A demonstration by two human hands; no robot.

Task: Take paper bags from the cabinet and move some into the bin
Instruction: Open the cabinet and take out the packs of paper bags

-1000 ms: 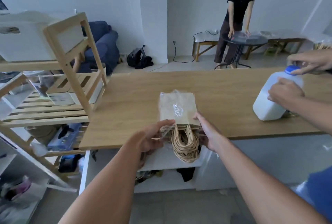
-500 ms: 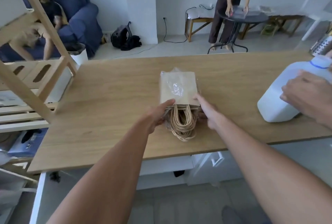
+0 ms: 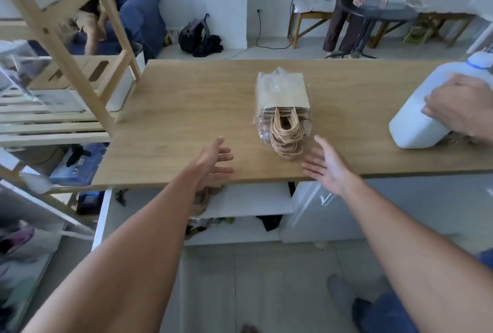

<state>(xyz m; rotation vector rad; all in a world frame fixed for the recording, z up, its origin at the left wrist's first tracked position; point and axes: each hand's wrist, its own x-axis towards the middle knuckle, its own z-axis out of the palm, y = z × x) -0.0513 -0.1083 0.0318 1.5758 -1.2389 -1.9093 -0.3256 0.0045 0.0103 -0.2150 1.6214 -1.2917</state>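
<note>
A stack of brown paper bags (image 3: pixel 282 95) in a clear plastic wrap lies flat on the wooden table top (image 3: pixel 186 108), its twine handles pointing toward me. My left hand (image 3: pixel 214 159) hovers open over the table's near edge, left of the stack and apart from it. My right hand (image 3: pixel 325 164) is open too, palm up, just right of the handles and not touching them. Below the table the white cabinet (image 3: pixel 248 199) stands open, with more twine handles showing on its shelf behind my left wrist.
Another person's hand (image 3: pixel 456 108) grips a white jug with a blue cap (image 3: pixel 426 108) at the table's right end. A wooden shelf rack (image 3: pixel 66 66) with white bins stands at the left. A person stands at a round black table (image 3: pixel 378 10) behind; a blue sofa sits far left.
Both my hands let go of the bag stack and drew back toward the table's near edge, fingers spread. The stack stays lying on the table.
</note>
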